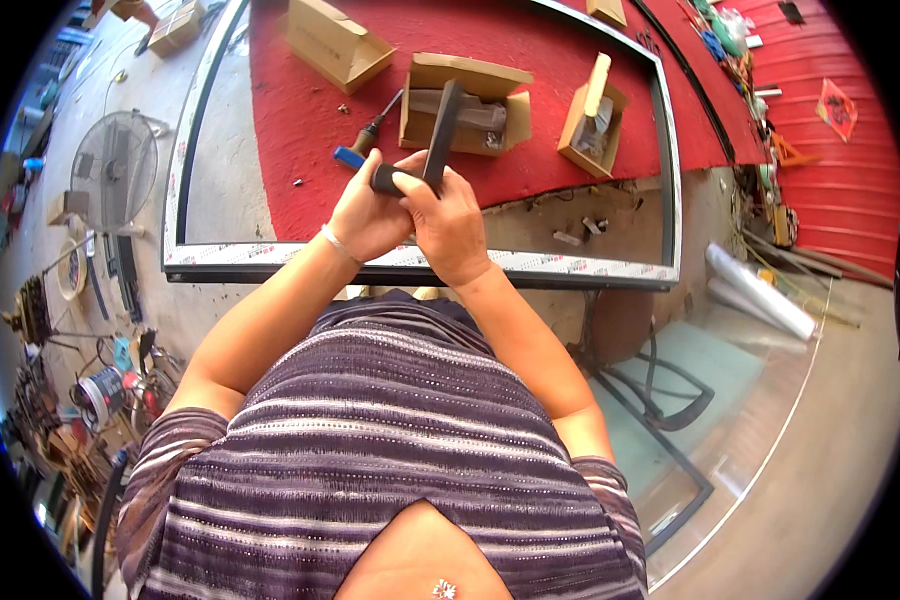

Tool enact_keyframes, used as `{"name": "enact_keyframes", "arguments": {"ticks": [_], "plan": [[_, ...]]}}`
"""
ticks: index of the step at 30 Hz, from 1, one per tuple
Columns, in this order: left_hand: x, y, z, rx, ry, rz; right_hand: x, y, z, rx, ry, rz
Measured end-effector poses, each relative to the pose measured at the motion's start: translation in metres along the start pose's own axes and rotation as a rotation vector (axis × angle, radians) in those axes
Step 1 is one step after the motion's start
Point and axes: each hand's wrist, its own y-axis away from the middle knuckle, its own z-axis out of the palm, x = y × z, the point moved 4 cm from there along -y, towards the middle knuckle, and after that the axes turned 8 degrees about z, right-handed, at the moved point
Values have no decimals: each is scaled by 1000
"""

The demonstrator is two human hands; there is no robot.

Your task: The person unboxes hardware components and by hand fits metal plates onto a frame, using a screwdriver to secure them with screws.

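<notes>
My left hand (368, 212) and my right hand (450, 228) meet above the near side of a large rectangular frame. Between them they grip a black door handle (446, 130), its long flat lever pointing up and away and a shorter black part lying across my fingers. Just beyond my left hand lies a power drill (363, 147) with a blue base and a long bit. An open cardboard box (422, 110) with plastic-wrapped pieces (478, 112) sits behind the handle. The frame (300, 256) is dark, with printed white film along its faces.
Red cloth (300, 150) covers much of the surface inside the frame. More cardboard boxes stand at the far left (335, 48) and right (570, 140), the right one holding bagged parts. Left stands a floor fan (115, 165); right lie glass panes (710, 385) and film rolls (765, 292).
</notes>
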Motion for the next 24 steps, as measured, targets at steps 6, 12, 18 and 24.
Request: {"name": "enact_keyframes", "arguments": {"ticks": [6,12,18,24], "plan": [[12,9,-27,55,-70,110,3,-3,17,14,-240,275],[30,22,-17,102,-732,414,20,-8,33,-89,-619,575],[53,20,-24,106,-1038,541,16,-5,45,-255,-887,752],[60,16,-22,139,-1523,392,21,-3,45,-173,-778,739]]}}
